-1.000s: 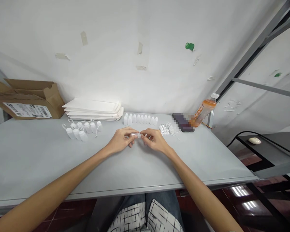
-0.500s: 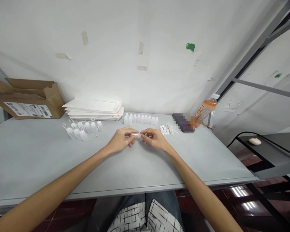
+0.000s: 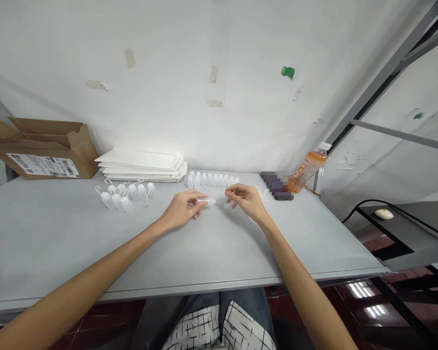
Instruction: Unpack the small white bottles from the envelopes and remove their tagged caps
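My left hand [image 3: 184, 206] is closed on a small translucent white squeeze bottle [image 3: 205, 200], held sideways above the table with its narrow end pointing right. A short gap separates that end from my right hand [image 3: 244, 200]. Its thumb and forefinger come together in a pinch; whatever lies between them is too small to make out. Behind my hands, a row of similar small bottles [image 3: 209, 179] stands upright. My right hand covers most of the small white caps, while thin white strap pieces [image 3: 264, 195] show just past it.
Several white bottles with looped straps [image 3: 117, 201] stand at the left. Behind them are a stack of white sheets [image 3: 142, 165] and an open cardboard box [image 3: 51, 155]. A dark phone [image 3: 282, 194], partly blurred out, and an orange drink bottle [image 3: 308, 170] are at the back right.
My right hand has drawn away from the bottle, moving right and slightly back, now in front of the caps. My left hand still holds the bottle in about the same place.
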Motion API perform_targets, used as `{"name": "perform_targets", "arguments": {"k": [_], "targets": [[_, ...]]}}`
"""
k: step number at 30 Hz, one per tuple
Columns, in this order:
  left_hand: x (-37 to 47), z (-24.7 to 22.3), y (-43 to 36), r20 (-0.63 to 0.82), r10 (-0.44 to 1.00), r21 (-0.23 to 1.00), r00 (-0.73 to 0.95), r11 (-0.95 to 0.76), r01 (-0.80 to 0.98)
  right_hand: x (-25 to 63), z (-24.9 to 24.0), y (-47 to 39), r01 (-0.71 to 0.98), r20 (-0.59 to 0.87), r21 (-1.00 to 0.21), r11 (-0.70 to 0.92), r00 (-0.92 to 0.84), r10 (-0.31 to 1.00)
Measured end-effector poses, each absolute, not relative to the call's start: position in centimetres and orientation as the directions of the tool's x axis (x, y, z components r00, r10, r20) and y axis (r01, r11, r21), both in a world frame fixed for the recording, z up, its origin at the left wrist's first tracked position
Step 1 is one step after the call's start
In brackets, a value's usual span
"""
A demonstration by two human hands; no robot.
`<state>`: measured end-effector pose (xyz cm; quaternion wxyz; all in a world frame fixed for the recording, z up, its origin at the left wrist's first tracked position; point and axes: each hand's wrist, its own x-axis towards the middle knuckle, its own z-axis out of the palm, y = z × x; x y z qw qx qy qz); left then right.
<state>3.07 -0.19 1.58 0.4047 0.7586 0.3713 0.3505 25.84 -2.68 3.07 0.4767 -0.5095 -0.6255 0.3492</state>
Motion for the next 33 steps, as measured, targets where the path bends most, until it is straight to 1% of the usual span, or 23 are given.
{"name": "perform_targets", "arguments": {"k": [2,4,6,7,11,13,15,19,22,26,29,33], "targets": [[3.0,1.3,0.0,0.291,0.823,0.793,0.488,-0.493,0.358,27.1,3.0,-2.1,0.412,0.322,-0.873,0.26,0.088,0.943],[2.9,1.1,0.1,0.347,0.785,0.663,0.512,-0.592,0.458,28.5,2.8,-1.7,0.589,0.442,-0.769,0.249,0.208,0.872],[2.8,1.0,0.1,0.358,0.76,0.554,0.543,-0.64,0.532,30.0,2.7,-1.4,0.725,0.52,-0.669,0.165,0.299,0.8],[2.8,0.9,0.0,0.349,0.754,0.524,0.556,-0.649,0.551,30.6,2.6,-1.3,0.765,0.536,-0.635,0.108,0.335,0.775],[2.7,0.9,0.0,0.328,0.737,0.483,0.592,-0.669,0.565,32.5,2.5,-1.3,0.83,0.525,-0.553,-0.077,0.419,0.741],[2.6,0.9,0.0,0.328,0.729,0.476,0.601,-0.677,0.562,33.0,2.4,-1.4,0.838,0.511,-0.533,-0.12,0.431,0.744],[2.6,0.9,0.0,0.323,0.726,0.475,0.607,-0.679,0.559,33.4,2.2,-1.3,0.846,0.514,-0.519,-0.121,0.422,0.747],[2.6,0.9,-0.1,0.313,0.721,0.483,0.618,-0.681,0.55,34.1,2.0,-1.2,0.849,0.581,-0.527,-0.039,0.393,0.713],[2.7,0.9,-0.2,0.303,0.722,0.493,0.622,-0.678,0.546,34.7,2.0,-1.0,0.806,0.594,-0.592,0.009,0.429,0.68],[2.7,0.9,-0.2,0.293,0.729,0.505,0.618,-0.667,0.547,35.0,2.0,-0.8,0.714,0.555,-0.695,0.079,0.465,0.69],[2.7,0.9,-0.2,0.291,0.728,0.496,0.62,-0.669,0.553,35.0,2.1,-0.9,0.668,0.512,-0.74,0.073,0.49,0.706],[2.7,0.9,-0.2,0.292,0.723,0.484,0.627,-0.677,0.555,35.0,2.2,-1.1,0.669,0.453,-0.743,0.018,0.484,0.748]]}}
